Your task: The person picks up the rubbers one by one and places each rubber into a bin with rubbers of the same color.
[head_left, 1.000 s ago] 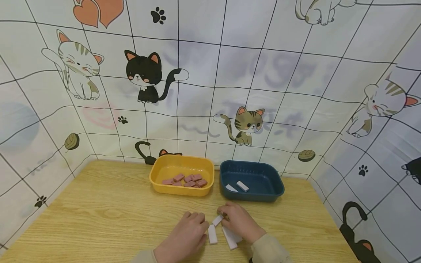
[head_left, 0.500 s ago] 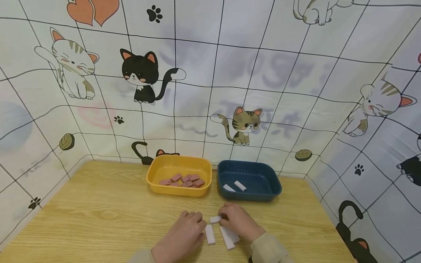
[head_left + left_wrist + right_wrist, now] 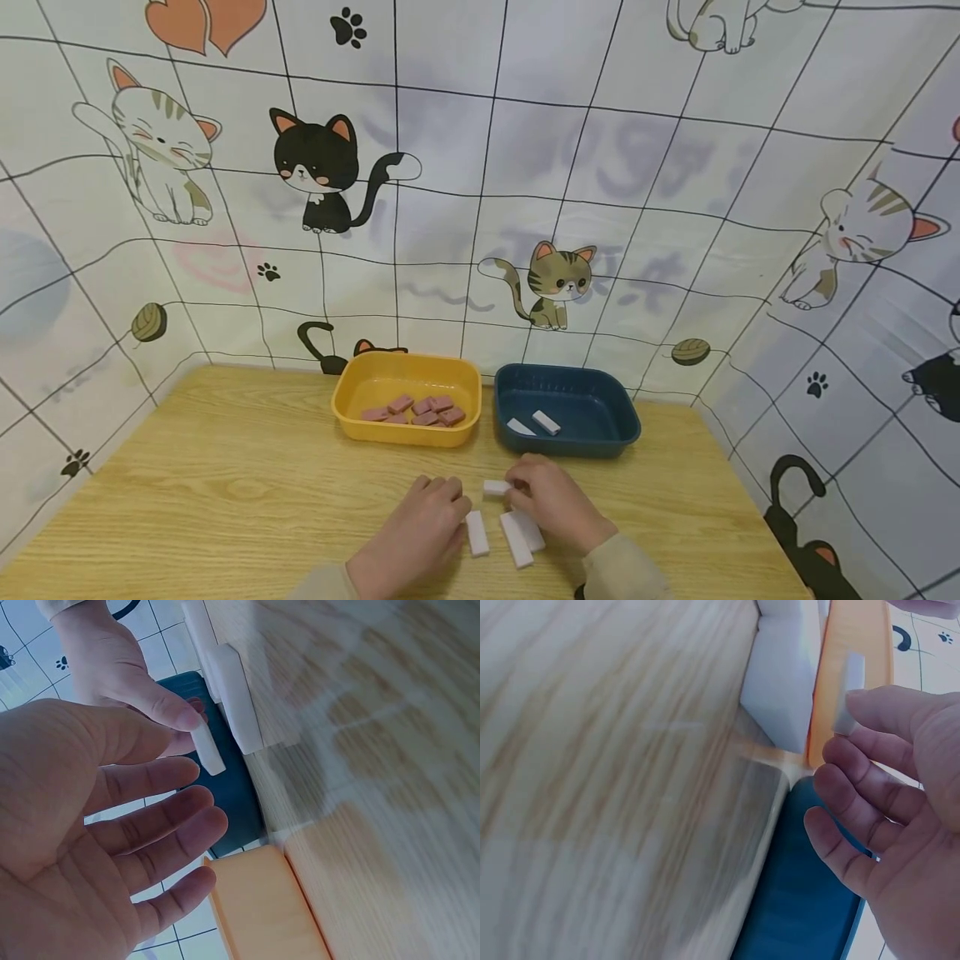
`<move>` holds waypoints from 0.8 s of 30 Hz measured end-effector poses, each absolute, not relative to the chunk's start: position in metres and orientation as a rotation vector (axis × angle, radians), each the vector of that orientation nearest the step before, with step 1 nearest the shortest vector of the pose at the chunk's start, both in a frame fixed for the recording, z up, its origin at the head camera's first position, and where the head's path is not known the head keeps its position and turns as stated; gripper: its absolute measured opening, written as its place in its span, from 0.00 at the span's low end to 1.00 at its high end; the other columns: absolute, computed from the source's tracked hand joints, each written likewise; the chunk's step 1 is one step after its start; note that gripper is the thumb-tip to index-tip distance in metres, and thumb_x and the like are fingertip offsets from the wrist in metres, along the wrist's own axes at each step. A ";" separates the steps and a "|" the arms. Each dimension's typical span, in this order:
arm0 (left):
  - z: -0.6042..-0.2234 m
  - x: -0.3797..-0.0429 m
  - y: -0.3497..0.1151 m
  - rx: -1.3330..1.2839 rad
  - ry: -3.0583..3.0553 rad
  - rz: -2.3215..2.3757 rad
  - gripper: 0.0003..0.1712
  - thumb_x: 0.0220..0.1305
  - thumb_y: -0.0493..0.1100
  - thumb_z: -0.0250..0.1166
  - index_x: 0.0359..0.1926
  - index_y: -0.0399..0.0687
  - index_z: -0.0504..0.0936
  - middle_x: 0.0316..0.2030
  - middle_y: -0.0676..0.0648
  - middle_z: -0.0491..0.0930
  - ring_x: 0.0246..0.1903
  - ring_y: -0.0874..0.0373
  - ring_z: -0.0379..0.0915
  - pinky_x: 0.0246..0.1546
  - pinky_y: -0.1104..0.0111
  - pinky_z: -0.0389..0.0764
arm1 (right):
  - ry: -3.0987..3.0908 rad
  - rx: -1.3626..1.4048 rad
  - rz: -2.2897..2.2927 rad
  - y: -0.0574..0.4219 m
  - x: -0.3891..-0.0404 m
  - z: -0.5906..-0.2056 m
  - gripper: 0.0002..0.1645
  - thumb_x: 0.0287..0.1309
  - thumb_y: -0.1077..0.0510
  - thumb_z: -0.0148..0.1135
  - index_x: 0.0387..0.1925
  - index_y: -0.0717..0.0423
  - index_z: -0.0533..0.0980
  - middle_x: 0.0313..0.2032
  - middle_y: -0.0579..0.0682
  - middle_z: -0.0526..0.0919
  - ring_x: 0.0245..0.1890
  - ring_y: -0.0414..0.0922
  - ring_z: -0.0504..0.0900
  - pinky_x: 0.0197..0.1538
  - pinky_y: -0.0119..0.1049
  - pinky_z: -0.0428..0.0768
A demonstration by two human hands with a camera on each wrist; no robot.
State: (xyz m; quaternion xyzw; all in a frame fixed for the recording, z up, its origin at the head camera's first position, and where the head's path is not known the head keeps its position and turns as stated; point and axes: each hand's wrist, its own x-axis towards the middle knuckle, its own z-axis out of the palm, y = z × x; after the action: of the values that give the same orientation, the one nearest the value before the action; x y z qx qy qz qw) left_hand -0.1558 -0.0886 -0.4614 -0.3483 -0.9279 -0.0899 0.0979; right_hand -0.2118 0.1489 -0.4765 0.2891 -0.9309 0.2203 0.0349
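Note:
My right hand (image 3: 555,500) pinches a small white rectangular block (image 3: 495,488) between thumb and forefinger, lifted off the table in the right wrist view. My left hand (image 3: 418,529) holds nothing; its fingers are loosely bent in the left wrist view. Just right of it lies a white block (image 3: 477,534) on the table. Two more white blocks lie side by side below my right hand, the nearer one (image 3: 516,540) plain to see and the other (image 3: 531,533) partly covered by the hand.
A yellow bin (image 3: 407,432) with several pink blocks (image 3: 423,419) stands at the back of the wooden table (image 3: 225,467). Beside it on the right, a dark blue bin (image 3: 600,421) holds two white blocks (image 3: 546,422). A cat-patterned cloth (image 3: 450,208) hangs behind.
The block in my right hand has turned from slanted to nearly level and moved slightly away from me. My left hand has barely moved. The view has shifted slightly.

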 end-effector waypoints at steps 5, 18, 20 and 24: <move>-0.460 -0.158 -0.086 -1.024 -2.722 -0.277 0.04 0.63 0.44 0.73 0.36 0.51 0.86 0.32 0.55 0.76 0.34 0.61 0.72 0.41 0.62 0.76 | -2.790 0.878 0.694 0.154 -0.211 -0.475 0.03 0.62 0.57 0.71 0.35 0.52 0.85 0.30 0.37 0.75 0.31 0.32 0.71 0.36 0.31 0.76; -0.456 -0.163 -0.078 -1.007 -2.656 -0.323 0.05 0.63 0.44 0.72 0.37 0.51 0.84 0.35 0.54 0.76 0.34 0.60 0.73 0.40 0.63 0.75 | -2.629 0.786 0.766 0.173 -0.208 -0.465 0.04 0.58 0.62 0.73 0.34 0.49 0.86 0.31 0.38 0.79 0.33 0.37 0.78 0.38 0.32 0.80; -0.455 -0.164 -0.076 -1.002 -2.659 -0.342 0.06 0.63 0.44 0.72 0.38 0.51 0.84 0.36 0.53 0.77 0.35 0.60 0.74 0.41 0.63 0.76 | -2.608 0.774 0.763 0.176 -0.209 -0.463 0.05 0.58 0.62 0.73 0.33 0.49 0.86 0.31 0.37 0.79 0.33 0.36 0.78 0.37 0.33 0.80; -0.453 -0.167 -0.073 -0.999 -2.661 -0.387 0.04 0.65 0.43 0.71 0.39 0.51 0.84 0.36 0.53 0.77 0.36 0.60 0.73 0.42 0.63 0.76 | -2.575 0.733 0.769 0.181 -0.212 -0.458 0.05 0.56 0.63 0.75 0.31 0.50 0.85 0.30 0.38 0.79 0.31 0.37 0.79 0.36 0.33 0.80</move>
State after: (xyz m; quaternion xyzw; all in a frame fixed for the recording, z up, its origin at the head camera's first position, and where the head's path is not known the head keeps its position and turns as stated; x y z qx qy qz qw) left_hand -0.1666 -0.0726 -0.4530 -0.3450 -0.9190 -0.1338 0.1360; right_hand -0.2125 0.1809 -0.4580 0.2589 -0.9099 0.2718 0.1768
